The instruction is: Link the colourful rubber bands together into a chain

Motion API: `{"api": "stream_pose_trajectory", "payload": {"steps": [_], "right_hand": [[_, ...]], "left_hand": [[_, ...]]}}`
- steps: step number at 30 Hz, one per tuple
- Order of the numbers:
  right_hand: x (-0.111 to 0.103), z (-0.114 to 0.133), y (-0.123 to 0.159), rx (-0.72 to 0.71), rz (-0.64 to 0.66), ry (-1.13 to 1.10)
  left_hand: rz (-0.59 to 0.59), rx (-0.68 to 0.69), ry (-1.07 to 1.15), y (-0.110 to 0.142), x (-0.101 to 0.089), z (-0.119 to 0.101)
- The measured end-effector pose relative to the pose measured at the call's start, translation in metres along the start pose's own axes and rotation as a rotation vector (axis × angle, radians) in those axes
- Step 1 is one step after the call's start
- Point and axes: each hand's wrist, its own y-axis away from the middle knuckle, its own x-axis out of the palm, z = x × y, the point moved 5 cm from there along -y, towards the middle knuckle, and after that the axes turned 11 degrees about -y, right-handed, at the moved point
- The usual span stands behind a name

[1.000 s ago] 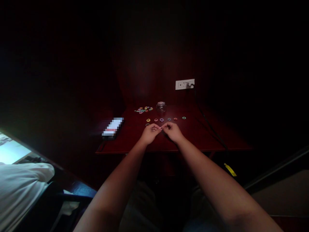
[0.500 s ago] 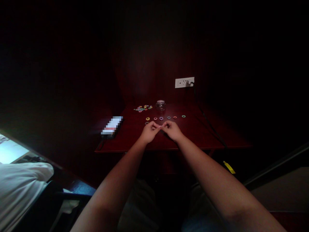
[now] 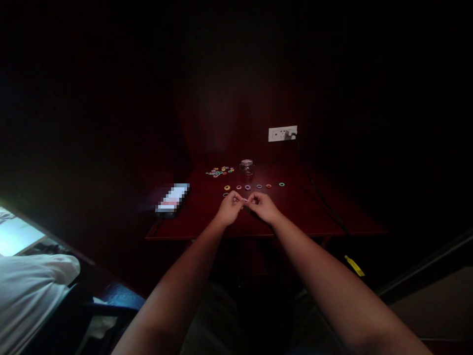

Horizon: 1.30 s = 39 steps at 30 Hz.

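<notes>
My left hand [image 3: 228, 210] and my right hand [image 3: 263, 207] meet over the front half of the table, fingertips pinched together. Between them they hold a small pink hair tie [image 3: 245, 200], mostly covered by the fingers. Just beyond lies a row of ring-shaped hair ties: yellow [image 3: 227, 188], pink [image 3: 239, 187], purple [image 3: 248, 188], grey-blue [image 3: 259, 186], red [image 3: 268, 186] and green [image 3: 282, 184]. Another dark hair tie [image 3: 225, 195] is partly hidden by my left hand. A loose pile of coloured hair ties [image 3: 220, 172] sits farther back, left of a clear lidded jar [image 3: 247, 168].
A phone [image 3: 173, 198] with a lit, blurred screen rests at the table's left. On the back wall is a white socket [image 3: 283, 133] with a plug, its black cable [image 3: 320, 197] running down the right side. A person's pale sleeve [image 3: 37, 286] shows at lower left.
The whole view has tilted slightly, so the table and things sit a little lower. Both hands keep pinching the pink hair tie, with small finger shifts.
</notes>
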Motion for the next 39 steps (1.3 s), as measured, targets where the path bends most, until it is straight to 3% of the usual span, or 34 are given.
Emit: {"api": "stream_pose_trajectory", "payload": {"steps": [16,30,39], "right_hand": [[-0.002,-0.003,-0.001,-0.006,-0.085,-0.068],[0.000,0.003,0.000,-0.012,-0.061,-0.065],[-0.012,0.000,-0.001,-0.003,-0.225,-0.066]], "left_hand": [[0.081,0.015,0.057,0.003,0.004,-0.006],[0.027,0.022,-0.001,0.000,0.003,0.000],[0.039,0.016,-0.049,0.000,0.003,0.001]]}}
